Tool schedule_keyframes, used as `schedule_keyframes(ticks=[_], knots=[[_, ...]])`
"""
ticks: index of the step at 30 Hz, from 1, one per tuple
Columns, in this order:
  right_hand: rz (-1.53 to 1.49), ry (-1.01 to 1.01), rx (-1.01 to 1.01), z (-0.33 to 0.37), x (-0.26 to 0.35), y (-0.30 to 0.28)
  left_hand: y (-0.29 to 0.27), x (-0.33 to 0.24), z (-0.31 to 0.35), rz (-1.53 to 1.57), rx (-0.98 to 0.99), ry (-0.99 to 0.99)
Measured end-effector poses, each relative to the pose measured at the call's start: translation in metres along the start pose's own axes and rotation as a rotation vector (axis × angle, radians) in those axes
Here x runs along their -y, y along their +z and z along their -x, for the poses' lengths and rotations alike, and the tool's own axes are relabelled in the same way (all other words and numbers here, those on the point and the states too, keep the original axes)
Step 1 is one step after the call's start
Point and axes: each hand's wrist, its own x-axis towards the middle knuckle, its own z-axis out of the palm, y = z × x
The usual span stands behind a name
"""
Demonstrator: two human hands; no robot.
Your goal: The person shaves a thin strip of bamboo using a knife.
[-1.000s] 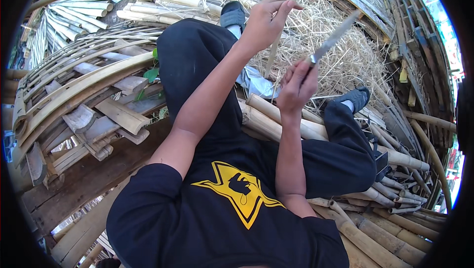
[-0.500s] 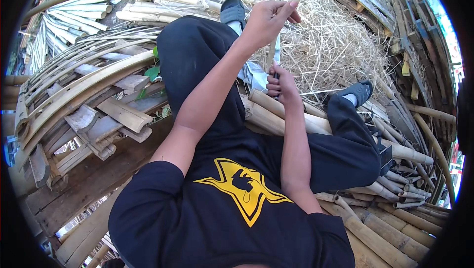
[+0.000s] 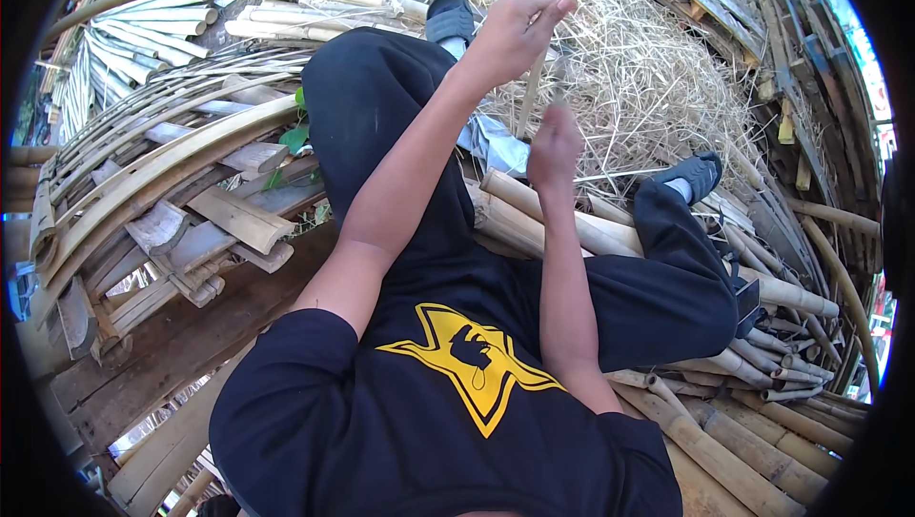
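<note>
Over the heap of shavings, my left hand (image 3: 522, 31) is raised with its fingers pinched on a thin, pale bamboo strip (image 3: 531, 93). The strip hangs down toward a pale grey sheet (image 3: 500, 147) beside my leg. Lower and a little to the right is my right hand (image 3: 555, 153), closed and smeared by motion. A blurred grey blade (image 3: 559, 95) sticks up from that fist, looking like a knife; its handle is hidden now. The right fist is just right of the strip, apart from the left hand.
Pale bamboo shavings (image 3: 648, 88) are heaped ahead. Bamboo poles (image 3: 519, 202) lie under my legs, with more stacked at the right. Split bamboo pieces (image 3: 238, 217) jut out at the left. My shoes (image 3: 450, 17) rest by the shavings. Slatted bamboo panels (image 3: 820, 69) stand far right.
My right hand has moved slightly right and turned, with the dark handle no longer showing. My left hand has tipped slightly, and the strip's upper end no longer shows above its fingers.
</note>
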Motion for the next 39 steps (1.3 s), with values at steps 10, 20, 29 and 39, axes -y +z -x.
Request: schedule_keyframes(ticks=[10, 20, 29, 39], knots=[[0.262, 0.392, 0.381, -0.004, -0.037, 0.018, -0.014, -0.008, -0.003, -0.408, -0.185, 0.015], [0.214, 0.318, 0.326, 0.005, -0.055, 0.028, -0.047, -0.052, -0.01, 0.454, 0.023, -0.195], [0.158, 0.384, 0.38, 0.004, -0.046, 0.024, -0.04, -0.06, -0.006, 0.568, 0.167, -0.21], [0.194, 0.434, 0.444, 0.001, -0.038, 0.021, -0.04, -0.061, -0.005, 0.609, 0.216, -0.209]])
